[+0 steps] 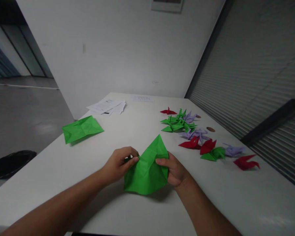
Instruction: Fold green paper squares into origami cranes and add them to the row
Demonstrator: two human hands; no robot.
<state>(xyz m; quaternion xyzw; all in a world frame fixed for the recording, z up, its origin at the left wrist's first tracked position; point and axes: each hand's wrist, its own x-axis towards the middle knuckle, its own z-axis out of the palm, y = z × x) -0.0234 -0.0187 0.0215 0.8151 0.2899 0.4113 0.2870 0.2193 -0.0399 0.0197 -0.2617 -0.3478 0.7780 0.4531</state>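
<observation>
Between my two hands is a sheet of green origami paper (146, 177), creased, with one corner pointing up and away from me. My left hand (121, 164) pinches its left edge between thumb and fingers. On the right edge, my right hand (173, 168) grips the sheet, thumb on the near face and fingers behind it. The paper's lower edge bows outward just above the white table (108, 206). The fingers behind the sheet are partly hidden.
A second creased green sheet (82, 129) lies at the table's left edge. Folded paper cranes in green (178, 126), red (245, 162) and purple (233, 150) spread along the right side. Printed papers (107, 106) lie at the back. A black-lined bin (11, 164) stands on the floor at left.
</observation>
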